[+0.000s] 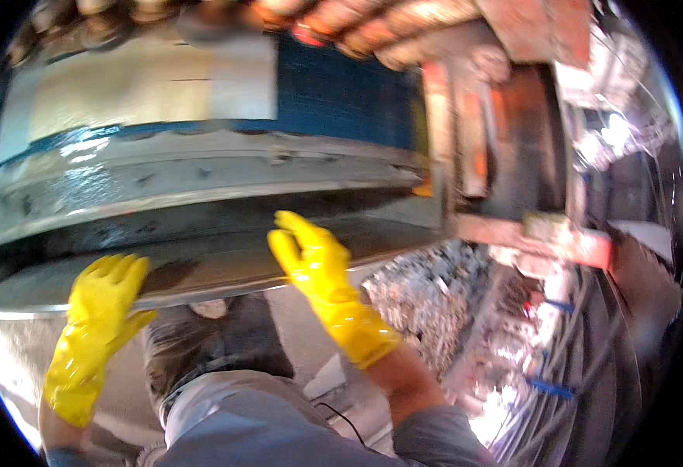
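One long metal trough [217,282], right across my front

So the trough runs left to right just ahead of me, pretty shadowy inside. My left hand [104,311] is at its near edge in a yellow glove [73,389], fingers out straight and close together, thumb sticking out, nothing in it that I can see. My right hand [310,261] wears the same kind and is further along, fingers loosely spread and a bit bent, no visible hold on anything either. Can't tell if either one actually touches the metal. Behind it there's a blue panel [341,93] with pale sheets [155,82], plus a grey rubble heap [439,300] off to the right.
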A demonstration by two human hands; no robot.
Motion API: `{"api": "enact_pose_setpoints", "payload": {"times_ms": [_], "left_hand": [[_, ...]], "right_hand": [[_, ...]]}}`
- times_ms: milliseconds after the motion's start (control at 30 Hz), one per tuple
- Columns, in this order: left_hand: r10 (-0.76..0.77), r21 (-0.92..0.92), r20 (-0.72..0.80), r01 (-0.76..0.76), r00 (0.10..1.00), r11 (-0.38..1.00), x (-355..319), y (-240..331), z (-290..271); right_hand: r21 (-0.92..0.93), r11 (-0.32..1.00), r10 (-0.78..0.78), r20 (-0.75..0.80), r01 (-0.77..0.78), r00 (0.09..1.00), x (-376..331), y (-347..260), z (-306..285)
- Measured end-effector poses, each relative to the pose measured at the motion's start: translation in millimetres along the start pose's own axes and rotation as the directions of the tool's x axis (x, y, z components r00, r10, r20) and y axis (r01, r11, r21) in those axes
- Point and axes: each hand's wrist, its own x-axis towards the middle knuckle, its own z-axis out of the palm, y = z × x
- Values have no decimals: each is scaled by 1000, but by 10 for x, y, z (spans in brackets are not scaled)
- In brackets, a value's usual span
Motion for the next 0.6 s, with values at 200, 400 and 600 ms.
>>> {"api": "enact_pose_setpoints", "payload": {"times_ms": [200, 400, 600], "left_hand": [[-300, -265, -121, 261, 946, 928, 103, 256, -105], [-539, -115, -410, 545, 736, 831, 152, 45, 337], [-606, -65, -371, 631, 704, 773, 665, -145, 22]], "right_hand": [[403, 881, -272, 5, 247, 962, 294, 454, -572], [-303, 950, -71, -457, -80, 887, 1288, 2286, -1945], [-574, 668, 155, -515, -473, 843, 1649, 4668, -3081]]}}
